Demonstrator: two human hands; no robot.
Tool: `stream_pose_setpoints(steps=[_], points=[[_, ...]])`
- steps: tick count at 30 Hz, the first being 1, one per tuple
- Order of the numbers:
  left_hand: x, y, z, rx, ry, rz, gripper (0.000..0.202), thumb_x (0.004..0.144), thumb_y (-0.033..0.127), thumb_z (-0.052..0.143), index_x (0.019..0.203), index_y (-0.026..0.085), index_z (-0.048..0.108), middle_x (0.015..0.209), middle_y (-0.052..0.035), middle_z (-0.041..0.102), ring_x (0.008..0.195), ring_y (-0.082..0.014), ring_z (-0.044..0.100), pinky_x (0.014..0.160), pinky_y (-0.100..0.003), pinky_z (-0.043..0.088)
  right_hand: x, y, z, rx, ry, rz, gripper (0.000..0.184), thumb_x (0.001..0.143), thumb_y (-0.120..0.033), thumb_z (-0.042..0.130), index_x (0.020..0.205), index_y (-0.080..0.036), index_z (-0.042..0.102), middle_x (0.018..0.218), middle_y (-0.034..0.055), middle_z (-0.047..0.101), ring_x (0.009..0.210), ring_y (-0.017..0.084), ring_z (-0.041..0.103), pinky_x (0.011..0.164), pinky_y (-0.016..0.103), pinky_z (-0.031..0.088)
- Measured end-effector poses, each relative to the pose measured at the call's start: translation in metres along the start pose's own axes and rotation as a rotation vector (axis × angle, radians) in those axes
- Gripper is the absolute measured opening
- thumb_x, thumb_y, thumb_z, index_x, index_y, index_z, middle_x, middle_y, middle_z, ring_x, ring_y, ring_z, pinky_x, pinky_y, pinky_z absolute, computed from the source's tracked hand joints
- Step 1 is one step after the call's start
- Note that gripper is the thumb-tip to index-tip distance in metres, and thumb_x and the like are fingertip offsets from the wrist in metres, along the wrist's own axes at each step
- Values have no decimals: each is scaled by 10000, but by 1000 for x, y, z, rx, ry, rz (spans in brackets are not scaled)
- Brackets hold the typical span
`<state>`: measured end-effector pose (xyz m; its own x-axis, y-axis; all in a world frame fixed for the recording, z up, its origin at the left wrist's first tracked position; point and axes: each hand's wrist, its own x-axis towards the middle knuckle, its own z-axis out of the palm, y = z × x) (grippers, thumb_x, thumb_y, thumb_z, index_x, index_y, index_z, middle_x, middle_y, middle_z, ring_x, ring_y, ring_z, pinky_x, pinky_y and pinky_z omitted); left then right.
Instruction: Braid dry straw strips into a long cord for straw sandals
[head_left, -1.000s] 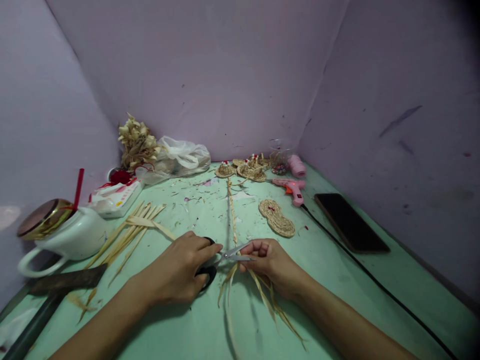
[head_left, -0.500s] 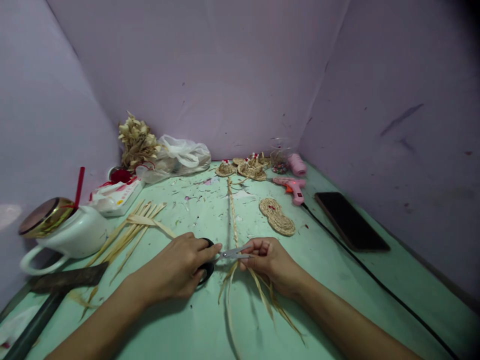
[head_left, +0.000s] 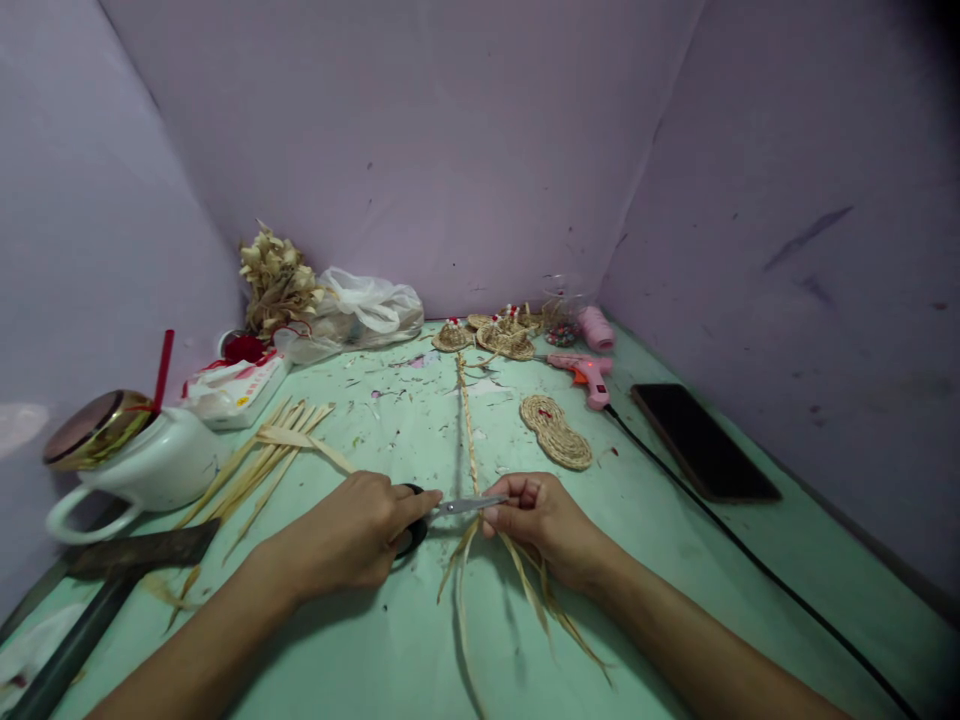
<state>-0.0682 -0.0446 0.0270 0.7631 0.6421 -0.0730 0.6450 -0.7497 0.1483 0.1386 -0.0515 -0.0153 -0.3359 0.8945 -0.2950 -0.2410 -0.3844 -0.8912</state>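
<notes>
My left hand [head_left: 367, 525] is closed on the black handles of a pair of scissors [head_left: 459, 506], whose blades are together and point right. The blade tips reach the fingertips of my right hand [head_left: 540, 525]. Between thumb and fingers, my right hand pinches a braid of dried plant fibre [head_left: 468, 430] near its lower end. From there the braid runs away across the green table [head_left: 360, 640]. Loose strips [head_left: 529, 590] hang below the pinch and spread over the tabletop. Whether the blades hold a strand is hidden at the fingers.
Right of the braid lie a coiled braided piece [head_left: 555, 432], a pink glue gun [head_left: 589, 372] with black cord and a phone [head_left: 705, 440]. Left are flat fibre strips [head_left: 277, 450], a white mug [head_left: 169, 465] and a hammer [head_left: 135, 555]. Small woven hats [head_left: 506, 338] stand at the back.
The scissor blades have closed from slightly apart to together. Both hands stay in nearly the same place; the braid is still in my right hand.
</notes>
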Motion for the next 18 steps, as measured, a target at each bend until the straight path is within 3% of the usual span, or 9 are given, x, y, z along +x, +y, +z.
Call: stream_pose_setpoints(steps=[3,6,9,14,16,18], points=[[0,0,1,-145,23,2,388,667,59,411,994,212,553,649,5,591,564,-110,514,527,-212,314,0,1,-1,39,0,-2,210,526,-197,728,649,-101,588,520,11,615,441,47,501,437,162,319],[1,-5,4,-318,118,-52,326,682,99,416,951,188,576,653,18,587,573,-90,510,542,-181,336,0,2,-1,53,11,3,217,523,-198,734,645,-102,581,528,14,620,453,51,516,444,159,330],[3,-17,8,-354,240,-254,306,713,174,428,985,176,568,689,17,595,596,-96,513,565,-182,358,-1,2,-1,52,17,18,223,522,-200,736,650,-103,581,517,13,617,435,46,506,426,156,314],[11,-43,10,-37,358,-751,398,742,300,465,1126,198,488,856,-54,619,753,-180,553,652,-255,377,-1,0,0,56,25,28,231,508,-209,742,640,-104,584,516,14,616,439,50,508,428,161,317],[13,-45,8,30,404,-810,407,741,302,474,1130,185,491,936,-96,606,835,-214,548,694,-287,380,-1,0,0,63,22,29,238,505,-215,743,643,-105,583,514,13,614,436,51,506,425,164,314],[14,-37,7,-91,466,-789,350,746,297,465,1060,164,544,955,-109,602,821,-209,554,688,-294,391,-1,-1,0,65,16,35,243,507,-221,742,648,-107,580,514,12,612,428,51,496,415,166,302]])
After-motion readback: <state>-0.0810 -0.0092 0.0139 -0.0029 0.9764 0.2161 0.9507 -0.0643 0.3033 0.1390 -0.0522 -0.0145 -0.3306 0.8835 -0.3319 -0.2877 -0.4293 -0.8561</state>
